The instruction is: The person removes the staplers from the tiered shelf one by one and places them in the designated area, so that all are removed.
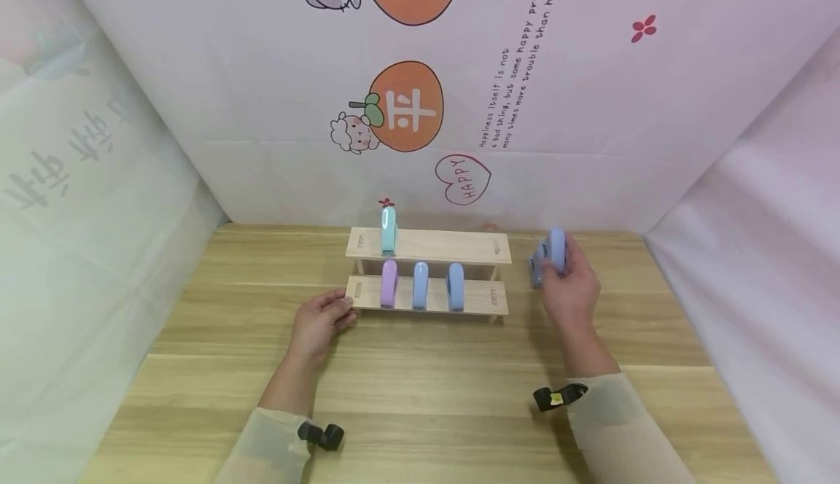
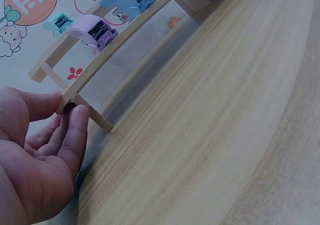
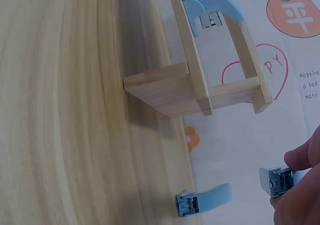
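My left hand (image 1: 321, 324) pinches the front left end of a two-tier wooden rack (image 1: 426, 244), thumb above the board and fingers beneath, as the left wrist view shows. On the lower tier stand a purple stapler (image 1: 389, 283) and two blue staplers, one in the middle (image 1: 421, 285) and one to its right (image 1: 456, 287). A mint stapler (image 1: 389, 231) is on the upper tier at left. Right of the rack, my right hand (image 1: 572, 287) grips a blue stapler (image 1: 557, 247) between thumb and fingers. Close beside it, another blue stapler (image 3: 212, 199) stands on the table, partly hidden in the head view.
The rack stands on a wood-grain table (image 1: 420, 389) near its back edge. A white printed sheet (image 1: 564, 185) rises right behind it, and white sheets hang at the left (image 1: 85, 251) and right (image 1: 755, 236). Black wrist cameras sit on both sleeves.
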`<state>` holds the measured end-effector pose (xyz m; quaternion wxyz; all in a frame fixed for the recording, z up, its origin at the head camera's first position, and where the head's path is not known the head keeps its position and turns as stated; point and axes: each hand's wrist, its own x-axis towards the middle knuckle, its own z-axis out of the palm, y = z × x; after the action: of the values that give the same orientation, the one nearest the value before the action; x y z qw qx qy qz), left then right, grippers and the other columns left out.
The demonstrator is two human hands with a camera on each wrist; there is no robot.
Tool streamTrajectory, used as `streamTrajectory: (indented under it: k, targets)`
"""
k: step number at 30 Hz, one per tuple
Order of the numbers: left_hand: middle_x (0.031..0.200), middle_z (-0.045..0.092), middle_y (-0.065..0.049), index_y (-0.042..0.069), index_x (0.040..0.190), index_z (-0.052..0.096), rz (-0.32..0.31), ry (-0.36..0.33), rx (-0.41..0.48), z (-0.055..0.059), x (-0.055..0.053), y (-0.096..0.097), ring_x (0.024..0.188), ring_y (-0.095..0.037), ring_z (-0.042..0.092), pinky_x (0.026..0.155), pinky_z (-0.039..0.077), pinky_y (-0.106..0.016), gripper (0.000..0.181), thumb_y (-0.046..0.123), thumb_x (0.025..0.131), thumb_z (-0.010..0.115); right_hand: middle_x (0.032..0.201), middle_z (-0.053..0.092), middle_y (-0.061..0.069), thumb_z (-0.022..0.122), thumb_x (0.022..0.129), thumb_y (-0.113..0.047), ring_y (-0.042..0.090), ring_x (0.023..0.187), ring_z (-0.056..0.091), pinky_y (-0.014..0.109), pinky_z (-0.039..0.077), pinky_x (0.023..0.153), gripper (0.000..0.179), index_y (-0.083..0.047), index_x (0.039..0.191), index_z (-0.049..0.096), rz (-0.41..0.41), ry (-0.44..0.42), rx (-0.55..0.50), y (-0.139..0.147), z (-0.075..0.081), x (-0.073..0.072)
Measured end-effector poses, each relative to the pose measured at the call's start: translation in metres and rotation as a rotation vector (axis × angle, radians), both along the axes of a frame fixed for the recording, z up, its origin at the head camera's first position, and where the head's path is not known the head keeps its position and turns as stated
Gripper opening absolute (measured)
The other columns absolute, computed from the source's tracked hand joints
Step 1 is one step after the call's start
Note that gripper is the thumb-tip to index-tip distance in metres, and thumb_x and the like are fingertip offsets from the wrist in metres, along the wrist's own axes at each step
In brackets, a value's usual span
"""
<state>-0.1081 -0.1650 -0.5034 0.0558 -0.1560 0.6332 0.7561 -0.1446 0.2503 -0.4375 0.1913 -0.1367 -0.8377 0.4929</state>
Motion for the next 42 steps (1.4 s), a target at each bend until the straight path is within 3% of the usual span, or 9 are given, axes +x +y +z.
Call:
streamTrajectory:
  k: [29, 42]
  targets:
    - [0.127, 0.065, -0.024, -0.009, 0.135, 0.058, 0.013, -0.016, 0.017, 0.0, -0.001, 0.0, 0.098, -0.026, 0.073, 0.092, 0.064, -0.032, 0.039, 0.001, 0.098, 0.067, 0.154, 0.046, 0.019, 0.062, 0.099, -0.002, 0.029, 0.143, 0.046, 0.039, 0.041, 0.12, 0.06, -0.006, 0.156, 0.043, -0.06, 0.015, -0.089, 0.025, -0.024, -0.008]
    - [0.13, 0.063, -0.024, -0.01, 0.136, 0.057, 0.0, -0.009, 0.009, -0.002, -0.002, -0.001, 0.097, -0.024, 0.073, 0.093, 0.064, -0.032, 0.04, 0.002, 0.098, 0.067, 0.158, 0.041, 0.014, 0.06, 0.103, -0.007, 0.026, 0.146, 0.041, 0.039, 0.036, 0.124, 0.062, -0.012, 0.16, 0.037, -0.056, -0.069, -0.102, 0.032, -0.034, -0.013]
